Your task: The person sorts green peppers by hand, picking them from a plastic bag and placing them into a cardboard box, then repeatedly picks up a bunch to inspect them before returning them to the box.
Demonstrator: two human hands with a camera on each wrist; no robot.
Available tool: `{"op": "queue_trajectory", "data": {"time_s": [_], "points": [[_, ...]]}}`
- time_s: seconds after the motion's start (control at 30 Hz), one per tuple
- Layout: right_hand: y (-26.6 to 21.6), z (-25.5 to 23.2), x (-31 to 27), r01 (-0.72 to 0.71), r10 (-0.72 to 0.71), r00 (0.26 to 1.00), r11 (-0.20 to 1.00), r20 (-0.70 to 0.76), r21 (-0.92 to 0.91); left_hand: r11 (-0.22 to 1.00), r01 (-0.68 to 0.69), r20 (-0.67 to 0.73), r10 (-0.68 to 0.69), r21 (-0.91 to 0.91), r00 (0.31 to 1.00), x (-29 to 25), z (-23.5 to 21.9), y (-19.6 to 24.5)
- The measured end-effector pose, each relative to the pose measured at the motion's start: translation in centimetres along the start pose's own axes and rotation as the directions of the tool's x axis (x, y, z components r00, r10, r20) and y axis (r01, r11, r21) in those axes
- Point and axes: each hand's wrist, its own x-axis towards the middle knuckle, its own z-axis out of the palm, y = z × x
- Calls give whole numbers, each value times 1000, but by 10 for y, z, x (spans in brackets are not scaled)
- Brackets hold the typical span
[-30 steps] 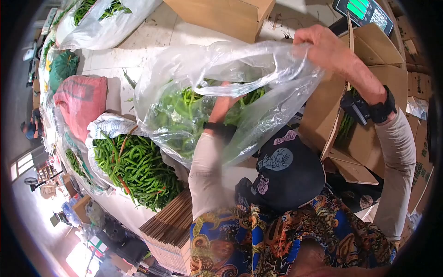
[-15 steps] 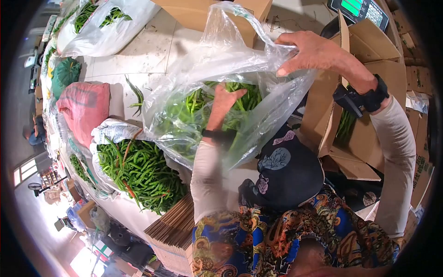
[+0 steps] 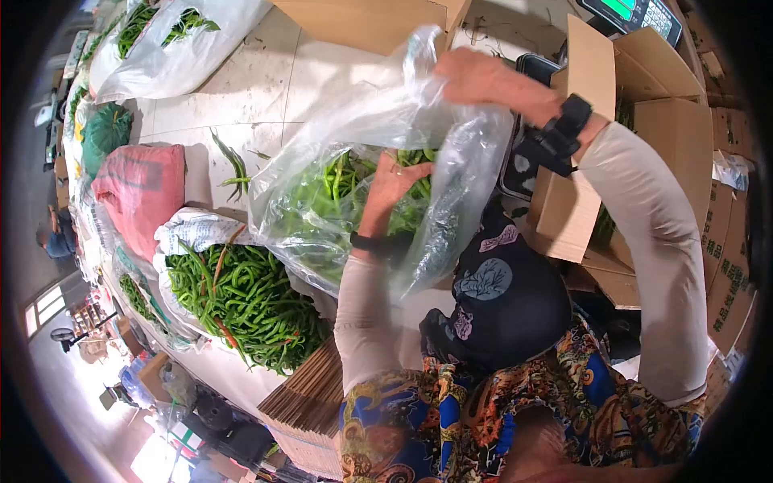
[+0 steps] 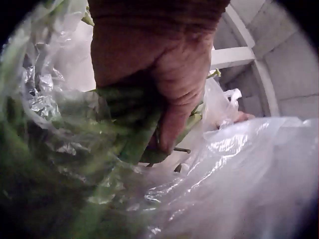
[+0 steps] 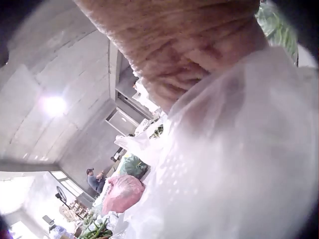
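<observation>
A clear plastic bag (image 3: 314, 169) with long green peppers (image 3: 338, 179) in it lies open on the table. My left hand (image 3: 390, 181) reaches inside the bag. In the left wrist view, that hand (image 4: 154, 59) has its thumb bent down against green peppers (image 4: 132, 132), gripping some of them; its other fingers are largely hidden. My right hand (image 3: 475, 76) holds the bag's far rim up. In the right wrist view, whitish plastic (image 5: 224, 164) drapes over the fingers of my right hand (image 5: 189, 55) and hides them.
A white sack spilling green peppers (image 3: 233, 298) stands at left, near stacked flat cardboard (image 3: 306, 402). Behind are a pink sack (image 3: 145, 193) and a green sack (image 3: 106, 137). An open cardboard box (image 3: 668, 153) is at right, a scale display (image 3: 636, 16) beyond it.
My right hand has moved left across the table with the bag's rim, drawing the bag's right side inward. The left hand stays inside the bag among the peppers.
</observation>
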Motion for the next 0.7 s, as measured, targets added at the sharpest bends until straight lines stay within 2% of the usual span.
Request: {"op": "queue_trajectory", "data": {"time_s": [0.03,0.07,0.1,0.13,0.17,0.23,0.27,0.37,0.4,0.43,0.47,0.5,0.53,0.6,0.63,0.67,0.7], "points": [[0,-4,-4,0,0,1000,1000,1,-1,961,202,61,-194,-187,979,0,-1,3],[1,-10,-9,-139,140,990,990,19,-14,962,201,62,-193,-186,979,1,-3,2],[0,-15,-13,-275,276,961,961,33,-32,979,138,101,-123,-152,987,2,-8,0],[3,-9,-14,-292,294,956,955,25,-52,990,68,141,-51,-121,989,5,-10,-2],[4,-4,-14,-292,293,956,955,17,-54,991,60,139,-43,-120,989,3,-10,-4],[4,9,-17,-341,340,940,936,-31,-86,945,19,26,-12,-325,1000,-10,-5,-4],[6,14,-17,-345,344,939,935,-29,-84,982,15,1,-15,-188,1000,-11,-2,-5],[8,17,-20,-262,257,965,955,-49,-140,976,13,-57,-26,-216,998,-31,-3,31],[4,14,-21,-239,244,970,963,23,-121,961,-48,-152,7,-273,988,-32,-4,37],[2,11,-21,-217,226,970,971,91,-100,962,-51,-157,9,-269,988,-30,-11,45],[0,9,-23,-211,220,972,972,87,-100,958,-85,-220,24,-273,975,-25,-23,55],[1,6,-25,-97,102,994,988,36,-123,954,-120,-279,40,-276,959,-21,-35,65],[0,1,-29,14,-16,1000,988,-13,-151,954,-125,-278,47,-272,959,-19,-45,77],[-2,-19,-39,41,-47,998,991,-41,-130,939,-159,-392,28,-306,920,-15,-63,98],[-5,-32,-46,74,-82,995,991,-64,-111,941,-164,-388,38,-298,921,-15,-73,106],[-7,-41,-56,71,-79,994,992,-77,-107,944,-239,-422,126,-228,898,-15,-83,113],[-10,-48,-70,108,-136,958,987,-252,-123,937,-313,-449,215,-156,867,-16,-91,122]]}}
